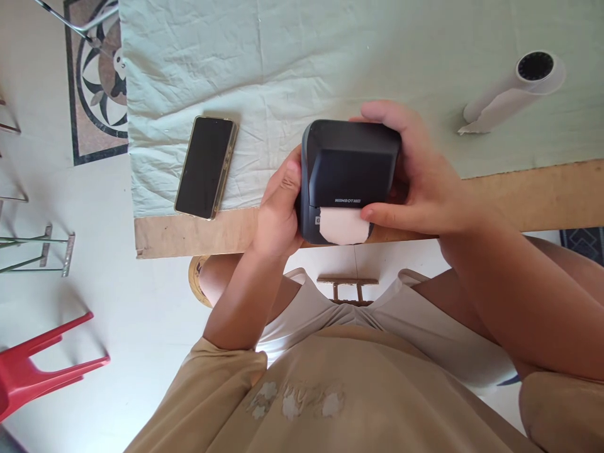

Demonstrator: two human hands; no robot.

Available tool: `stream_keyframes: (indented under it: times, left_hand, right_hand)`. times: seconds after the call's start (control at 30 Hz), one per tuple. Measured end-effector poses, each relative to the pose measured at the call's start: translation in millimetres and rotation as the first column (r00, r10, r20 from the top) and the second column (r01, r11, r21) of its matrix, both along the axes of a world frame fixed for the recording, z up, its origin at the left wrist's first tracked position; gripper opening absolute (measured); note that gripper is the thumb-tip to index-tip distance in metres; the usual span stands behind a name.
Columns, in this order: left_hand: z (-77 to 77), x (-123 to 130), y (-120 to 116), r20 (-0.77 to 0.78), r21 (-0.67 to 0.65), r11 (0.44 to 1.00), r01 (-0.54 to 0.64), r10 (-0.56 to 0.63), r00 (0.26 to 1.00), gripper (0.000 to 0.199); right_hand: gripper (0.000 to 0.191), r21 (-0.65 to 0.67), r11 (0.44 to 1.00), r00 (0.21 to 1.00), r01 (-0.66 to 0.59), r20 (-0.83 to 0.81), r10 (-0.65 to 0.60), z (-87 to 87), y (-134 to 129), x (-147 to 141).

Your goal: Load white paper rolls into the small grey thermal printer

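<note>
A black label printer [353,167] marked NIIMBOT is held between my two hands above the table's front edge. From its front slot hangs a strip of white paper [343,225]. My left hand [280,207] grips the printer's left side, thumb along the edge. Wrapped round the right side is my right hand [419,170], its thumb touching the top right of the paper strip. The fingers under the printer are mostly hidden.
A smartphone [206,167] lies on the pale green cloth [292,56] to the left. At the right, a white paper roll [512,94] with a dark round end rests on the cloth. The bare wooden edge [533,195] runs along the front. A red plastic stool [42,365] is on the floor.
</note>
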State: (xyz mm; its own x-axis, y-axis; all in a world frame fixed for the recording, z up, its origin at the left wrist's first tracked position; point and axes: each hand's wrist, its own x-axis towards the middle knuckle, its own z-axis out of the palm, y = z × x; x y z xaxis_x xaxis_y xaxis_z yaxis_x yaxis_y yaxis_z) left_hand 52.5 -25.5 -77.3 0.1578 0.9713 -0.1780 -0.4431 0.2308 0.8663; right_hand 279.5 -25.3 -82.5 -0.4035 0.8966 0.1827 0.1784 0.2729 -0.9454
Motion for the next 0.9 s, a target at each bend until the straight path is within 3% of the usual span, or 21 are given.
stream_keyframes:
  times: [0.07, 0.17, 0.23, 0.3, 0.37, 0.47, 0.6, 0.67, 0.8, 0.9]
  left_hand:
    - [0.4, 0, 1, -0.013, -0.015, 1.0, 0.022, -0.023, 1.0, 0.03]
    - [6.5, 5, -1, 0.032, -0.06, 0.996, 0.069, -0.067, 0.997, 0.035]
    - [10.0, 9, -2, 0.076, -0.045, 0.995, 0.085, -0.081, 0.994, 0.042]
    - [9.5, 9, -2, 0.076, 0.0, 0.995, 0.104, -0.103, 0.992, 0.039]
    - [5.7, 7, -1, 0.066, 0.047, 0.989, 0.14, -0.143, 0.988, 0.032]
    - [0.0, 5, 1, 0.05, 0.056, 0.988, 0.144, -0.147, 0.988, 0.031]
    - [-1.8, 3, 0, -0.012, 0.073, 0.987, 0.142, -0.142, 0.99, 0.034]
    - [-3.3, 1, 0, -0.01, 0.113, 0.975, 0.193, -0.193, 0.981, 0.037]
    - [-9.5, -5, 1, -0.03, 0.198, 0.951, 0.237, -0.236, 0.971, 0.042]
    - [-11.1, -7, 2, -0.058, 0.229, 0.943, 0.241, -0.234, 0.971, 0.041]
  right_hand:
    - [0.102, 0.027, 0.999, 0.999, 0.026, 0.042, -0.027, 1.5, 1, 2]
    - [0.103, 0.158, 0.977, 0.971, 0.143, 0.169, -0.169, 5.9, 2, 5]
    - [0.096, 0.295, 0.934, 0.937, 0.202, 0.218, -0.272, 11.9, -1, 5]
    - [0.075, 0.4, 0.871, 0.902, 0.286, 0.194, -0.386, 20.9, -7, 4]
    - [0.055, 0.425, 0.807, 0.842, 0.409, 0.165, -0.514, 31.9, -15, 2]
    - [0.052, 0.374, 0.74, 0.743, 0.559, 0.171, -0.647, 46.0, -24, 2]
    - [0.041, 0.305, 0.796, 0.818, 0.523, 0.082, -0.569, 51.8, -22, -4]
    - [0.032, 0.347, 0.833, 0.834, 0.43, 0.199, -0.514, 51.6, -19, -10]
    - [0.023, 0.357, 0.894, 0.676, 0.272, 0.59, -0.441, 52.1, -17, -20]
    - [0.022, 0.285, 0.934, 0.678, 0.215, 0.645, -0.353, 53.6, -16, -18]
